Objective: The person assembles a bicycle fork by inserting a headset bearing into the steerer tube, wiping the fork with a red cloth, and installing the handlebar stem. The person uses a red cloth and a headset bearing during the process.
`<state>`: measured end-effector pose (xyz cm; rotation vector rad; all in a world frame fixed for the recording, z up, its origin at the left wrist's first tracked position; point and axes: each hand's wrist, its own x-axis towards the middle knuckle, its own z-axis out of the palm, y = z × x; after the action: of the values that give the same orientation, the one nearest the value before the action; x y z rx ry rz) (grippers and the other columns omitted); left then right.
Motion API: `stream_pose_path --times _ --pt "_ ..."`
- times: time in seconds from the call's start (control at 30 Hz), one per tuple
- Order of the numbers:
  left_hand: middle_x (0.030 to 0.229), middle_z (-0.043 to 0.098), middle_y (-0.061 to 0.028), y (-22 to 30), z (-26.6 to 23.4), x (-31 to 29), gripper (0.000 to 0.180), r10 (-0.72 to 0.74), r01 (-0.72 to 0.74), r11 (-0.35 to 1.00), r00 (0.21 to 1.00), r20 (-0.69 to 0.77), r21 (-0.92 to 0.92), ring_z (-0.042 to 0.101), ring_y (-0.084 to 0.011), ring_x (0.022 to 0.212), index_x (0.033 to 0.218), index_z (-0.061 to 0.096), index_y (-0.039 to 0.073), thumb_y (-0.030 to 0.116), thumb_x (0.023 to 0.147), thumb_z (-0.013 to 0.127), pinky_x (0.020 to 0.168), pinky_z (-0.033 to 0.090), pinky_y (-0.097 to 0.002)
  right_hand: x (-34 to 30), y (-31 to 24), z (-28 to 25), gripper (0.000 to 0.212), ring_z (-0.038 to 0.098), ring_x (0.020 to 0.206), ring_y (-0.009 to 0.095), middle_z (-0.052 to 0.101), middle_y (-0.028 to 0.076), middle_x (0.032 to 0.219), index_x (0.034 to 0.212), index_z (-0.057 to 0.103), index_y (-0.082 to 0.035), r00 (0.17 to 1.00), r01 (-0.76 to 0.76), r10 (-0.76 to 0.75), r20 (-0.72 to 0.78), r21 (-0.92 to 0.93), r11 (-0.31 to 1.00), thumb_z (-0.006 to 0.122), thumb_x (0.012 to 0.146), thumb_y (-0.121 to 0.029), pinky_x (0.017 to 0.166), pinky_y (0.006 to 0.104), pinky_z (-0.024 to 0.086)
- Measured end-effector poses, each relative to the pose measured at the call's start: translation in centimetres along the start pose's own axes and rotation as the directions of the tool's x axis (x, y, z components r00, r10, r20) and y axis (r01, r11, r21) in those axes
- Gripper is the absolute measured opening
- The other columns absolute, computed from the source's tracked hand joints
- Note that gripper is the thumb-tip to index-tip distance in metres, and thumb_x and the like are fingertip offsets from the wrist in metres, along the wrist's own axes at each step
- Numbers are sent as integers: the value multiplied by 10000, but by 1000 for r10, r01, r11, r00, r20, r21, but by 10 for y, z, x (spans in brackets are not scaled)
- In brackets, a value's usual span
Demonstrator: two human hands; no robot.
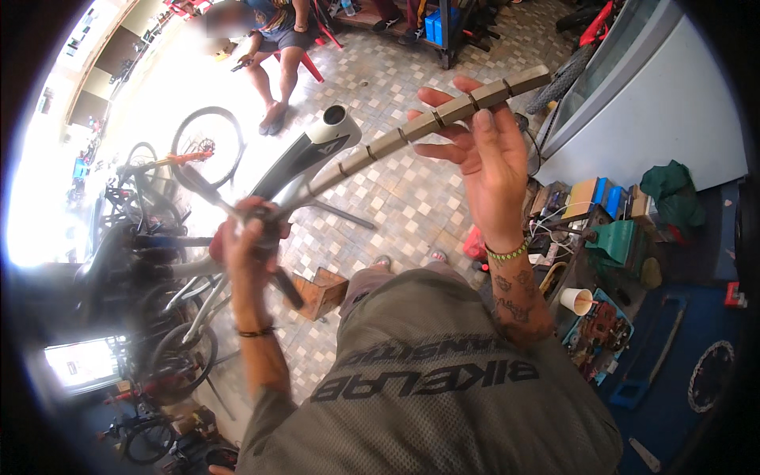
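A long six-sided metal bar [404,134] with dark grooves at intervals slants up to the right in front of me. Near its upper end my right hand [484,146] holds it, thumb on the near side and fingers behind. At the bar's lower left end, my left hand [247,249] is closed around the dark hub of a tool [269,229] with handles sticking out; motion blurs this part. Just beyond stands a white and black bicycle frame [301,150], the open end of its tube facing up. Whether the bar touches the frame, I cannot tell.
Several bicycles [207,146] stand at the left. A wooden box [321,293] sits on the tiled floor. On the right, a blue bench [673,348] bears a hacksaw [633,384], a chainring [710,376], a paper cup [576,301] and a green vise [613,241]. A seated person [277,59] is farther off.
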<state>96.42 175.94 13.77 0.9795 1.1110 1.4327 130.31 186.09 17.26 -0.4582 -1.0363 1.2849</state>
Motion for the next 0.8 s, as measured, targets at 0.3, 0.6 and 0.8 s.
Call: stream_pose_path --times 0.3,0.6,0.8 --pt "979 669 -67 197 59 40 408 186 -110 679 982 -25 726 618 -126 780 1192 642 10 141 816 729 653 475 -240 -21 46 -6 389 681 1223 359 625 244 1405 1385 535 17 991 -102 125 -38 366 925 387 1152 -256 953 454 621" --pt "996 705 -34 309 100 96 421 309 -314 -98 892 329 944 598 -96 773 1248 677 86 253 874 772 687 485 -259 -85 146 -105 329 761 947 221 753 163 1107 1292 633 -8 889 -427 456 -26 -401 810 674 1027 -197 827 334 594" --pt "951 709 -55 314 105 134 439 208 -363 -9 911 357 932 613 -111 762 1218 675 53 290 865 782 663 499 -271 -154 161 -190 314 760 929 215 750 160 1063 1286 639 -1 850 -521 469 -240 -507 687 661 1022 -171 819 333 592"
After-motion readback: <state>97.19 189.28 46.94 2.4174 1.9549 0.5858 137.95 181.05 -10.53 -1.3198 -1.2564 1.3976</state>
